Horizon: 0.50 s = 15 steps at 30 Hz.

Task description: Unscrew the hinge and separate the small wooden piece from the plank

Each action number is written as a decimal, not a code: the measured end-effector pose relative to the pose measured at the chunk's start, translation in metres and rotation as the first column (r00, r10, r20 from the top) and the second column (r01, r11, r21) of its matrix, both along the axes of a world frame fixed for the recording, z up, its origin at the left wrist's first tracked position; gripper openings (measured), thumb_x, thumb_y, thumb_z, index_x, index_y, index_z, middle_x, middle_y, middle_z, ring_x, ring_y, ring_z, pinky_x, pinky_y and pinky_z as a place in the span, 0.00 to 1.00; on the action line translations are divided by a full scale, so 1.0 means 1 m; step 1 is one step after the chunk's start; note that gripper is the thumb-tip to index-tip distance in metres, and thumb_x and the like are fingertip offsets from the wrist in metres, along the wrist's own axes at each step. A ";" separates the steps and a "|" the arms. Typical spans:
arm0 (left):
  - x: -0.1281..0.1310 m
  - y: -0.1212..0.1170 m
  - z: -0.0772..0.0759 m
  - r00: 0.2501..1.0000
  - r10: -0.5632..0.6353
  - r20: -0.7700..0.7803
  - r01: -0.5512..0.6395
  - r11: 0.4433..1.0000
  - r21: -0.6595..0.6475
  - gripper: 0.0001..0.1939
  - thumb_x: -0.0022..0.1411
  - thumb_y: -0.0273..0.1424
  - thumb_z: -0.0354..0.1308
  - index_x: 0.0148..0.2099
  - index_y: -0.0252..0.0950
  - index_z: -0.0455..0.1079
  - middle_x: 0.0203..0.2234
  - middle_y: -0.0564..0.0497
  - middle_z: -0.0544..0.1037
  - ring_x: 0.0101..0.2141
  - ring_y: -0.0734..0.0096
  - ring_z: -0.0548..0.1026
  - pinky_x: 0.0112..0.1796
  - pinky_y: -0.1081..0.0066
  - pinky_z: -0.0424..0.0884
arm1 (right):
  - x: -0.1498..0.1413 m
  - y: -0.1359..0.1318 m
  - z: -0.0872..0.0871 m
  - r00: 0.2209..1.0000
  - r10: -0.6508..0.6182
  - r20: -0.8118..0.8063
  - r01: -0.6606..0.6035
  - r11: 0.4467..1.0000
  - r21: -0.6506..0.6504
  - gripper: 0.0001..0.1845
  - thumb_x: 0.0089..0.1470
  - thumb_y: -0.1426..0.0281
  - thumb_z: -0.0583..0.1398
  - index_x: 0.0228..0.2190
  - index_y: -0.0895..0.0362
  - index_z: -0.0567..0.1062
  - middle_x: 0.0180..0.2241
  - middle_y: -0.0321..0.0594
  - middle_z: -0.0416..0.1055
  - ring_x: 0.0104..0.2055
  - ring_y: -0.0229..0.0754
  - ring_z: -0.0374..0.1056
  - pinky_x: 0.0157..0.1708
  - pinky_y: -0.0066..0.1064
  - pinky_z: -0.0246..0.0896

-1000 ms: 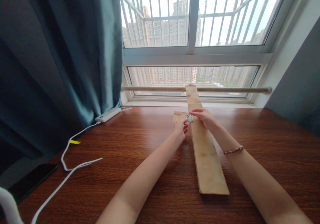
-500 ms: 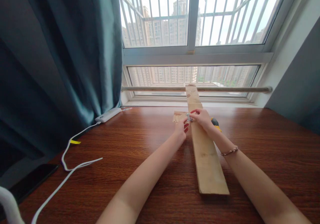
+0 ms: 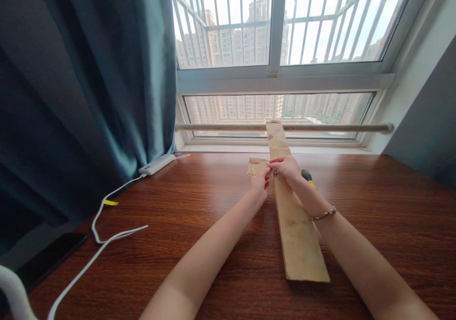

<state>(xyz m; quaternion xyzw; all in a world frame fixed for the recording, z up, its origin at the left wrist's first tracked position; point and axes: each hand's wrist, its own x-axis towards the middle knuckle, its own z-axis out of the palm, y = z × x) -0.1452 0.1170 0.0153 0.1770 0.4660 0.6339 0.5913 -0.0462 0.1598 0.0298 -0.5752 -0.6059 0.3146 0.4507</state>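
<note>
Barred window [image 3: 228, 83] at 12 o'clock, blue curtain [image 3: 121, 63] at 10, brown wood-grain counter [image 3: 384, 215] below.

Head view, clock centred on the joint: long board [image 3: 301, 234] lies on the counter from 12 to about 5, far end overlapping the window rail [image 3: 335, 128] by sight. Small wood piece [image 3: 254, 166] at 9, by the board's edge. Small metal fitting [image 3: 274, 171], hinge-like, sits at that joint, mostly covered by fingers.

Left hand [image 3: 259, 184] comes in from 7, right hand [image 3: 288, 169] from 4. Both hands narrow, fingertips meeting at the fitting; cannot tell what is actually pinched. Yellow-and-black tool [image 3: 308, 177] at 3, part hidden by right forearm.

Power strip [image 3: 157, 164] at 9; white cable [image 3: 121, 235] nearer 8.

Judgement: step in hand looks like lining up the fitting; next move calls for steady left fingers, fine right-hand adjustment.
</note>
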 end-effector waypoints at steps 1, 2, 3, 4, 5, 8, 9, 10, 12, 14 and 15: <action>0.000 0.001 -0.001 1.000 -0.003 -0.004 0.003 1.000 0.000 0.06 0.44 0.24 0.64 0.28 0.34 0.70 0.21 0.55 0.70 0.20 0.82 0.64 0.24 0.76 0.56 | -0.001 0.000 0.000 1.000 -0.001 -0.004 0.001 1.000 -0.004 0.11 0.37 0.68 0.66 0.27 0.59 0.79 0.22 0.40 0.75 0.26 0.40 0.71 0.26 0.26 0.63; 0.000 0.001 -0.001 1.000 -0.006 -0.008 0.006 1.000 -0.003 0.06 0.44 0.24 0.64 0.27 0.33 0.70 0.20 0.55 0.70 0.20 0.82 0.64 0.24 0.76 0.56 | -0.001 0.000 0.000 1.000 -0.003 -0.009 0.003 1.000 -0.008 0.10 0.37 0.68 0.66 0.27 0.59 0.79 0.22 0.40 0.75 0.26 0.40 0.71 0.26 0.26 0.63; 0.000 0.002 -0.001 1.000 -0.005 -0.012 0.005 1.000 -0.007 0.07 0.43 0.24 0.65 0.27 0.33 0.70 0.20 0.55 0.70 0.20 0.82 0.64 0.24 0.76 0.56 | -0.002 0.000 0.000 1.000 -0.006 -0.014 0.005 1.000 -0.010 0.10 0.37 0.68 0.66 0.27 0.58 0.79 0.22 0.39 0.75 0.26 0.40 0.71 0.26 0.25 0.63; 0.000 0.002 -0.002 1.000 -0.005 -0.015 0.005 1.000 -0.009 0.06 0.43 0.24 0.65 0.27 0.33 0.70 0.20 0.55 0.70 0.20 0.82 0.64 0.24 0.76 0.56 | -0.002 -0.001 0.000 1.000 -0.008 -0.020 0.008 1.000 -0.013 0.11 0.37 0.68 0.66 0.27 0.58 0.79 0.22 0.39 0.75 0.26 0.39 0.71 0.26 0.25 0.63; 0.000 0.002 -0.002 1.000 -0.006 -0.019 0.006 1.000 -0.009 0.06 0.44 0.24 0.64 0.27 0.33 0.70 0.20 0.55 0.70 0.20 0.82 0.64 0.24 0.76 0.56 | -0.002 -0.001 0.000 1.000 -0.011 -0.028 0.011 1.000 -0.015 0.11 0.37 0.68 0.66 0.28 0.58 0.79 0.22 0.39 0.75 0.26 0.39 0.71 0.26 0.25 0.63; 0.000 0.004 -0.003 0.999 -0.004 -0.041 0.003 1.000 -0.020 0.05 0.45 0.25 0.64 0.26 0.33 0.69 0.18 0.56 0.69 0.19 0.82 0.63 0.23 0.76 0.57 | -0.003 -0.002 -0.001 0.998 -0.019 -0.061 0.018 1.000 -0.017 0.13 0.37 0.68 0.66 0.30 0.59 0.79 0.23 0.39 0.75 0.25 0.37 0.70 0.25 0.24 0.62; -0.001 0.004 -0.003 0.999 -0.002 -0.050 0.001 1.000 -0.024 0.05 0.45 0.25 0.63 0.27 0.33 0.69 0.18 0.56 0.69 0.18 0.82 0.63 0.22 0.76 0.57 | -0.004 -0.002 -0.002 0.997 -0.022 -0.075 0.021 1.000 -0.016 0.14 0.37 0.68 0.66 0.30 0.59 0.79 0.23 0.39 0.75 0.25 0.36 0.70 0.25 0.23 0.62; -0.001 0.004 -0.002 0.998 -0.003 -0.059 0.001 1.000 -0.025 0.05 0.46 0.25 0.63 0.27 0.33 0.69 0.17 0.56 0.68 0.17 0.83 0.62 0.22 0.77 0.56 | -0.004 -0.003 -0.002 0.996 -0.024 -0.091 0.022 1.000 -0.016 0.15 0.37 0.67 0.66 0.31 0.59 0.79 0.24 0.38 0.75 0.24 0.36 0.69 0.24 0.23 0.62; -0.001 0.003 -0.002 0.998 -0.009 -0.069 0.009 1.000 -0.011 0.05 0.46 0.25 0.63 0.28 0.33 0.69 0.16 0.57 0.68 0.16 0.84 0.61 0.20 0.78 0.55 | -0.005 -0.003 -0.003 0.992 -0.025 -0.123 0.024 1.000 -0.013 0.15 0.36 0.67 0.66 0.31 0.59 0.79 0.23 0.38 0.75 0.23 0.35 0.68 0.24 0.23 0.61; -0.001 0.003 0.000 0.998 -0.019 -0.063 0.019 1.000 0.008 0.05 0.47 0.24 0.62 0.28 0.32 0.69 0.16 0.57 0.67 0.15 0.85 0.60 0.19 0.78 0.53 | -0.006 -0.003 -0.003 0.988 -0.023 -0.155 0.021 1.000 -0.012 0.16 0.36 0.67 0.66 0.31 0.60 0.78 0.22 0.37 0.74 0.22 0.35 0.67 0.23 0.24 0.61; -0.001 0.003 0.000 0.998 -0.020 -0.054 0.020 1.000 0.009 0.05 0.47 0.24 0.62 0.28 0.32 0.69 0.16 0.57 0.67 0.15 0.85 0.60 0.19 0.79 0.53 | -0.006 -0.004 -0.003 0.985 -0.020 -0.171 0.019 1.000 -0.010 0.16 0.35 0.67 0.67 0.31 0.60 0.78 0.22 0.37 0.74 0.21 0.34 0.67 0.23 0.24 0.60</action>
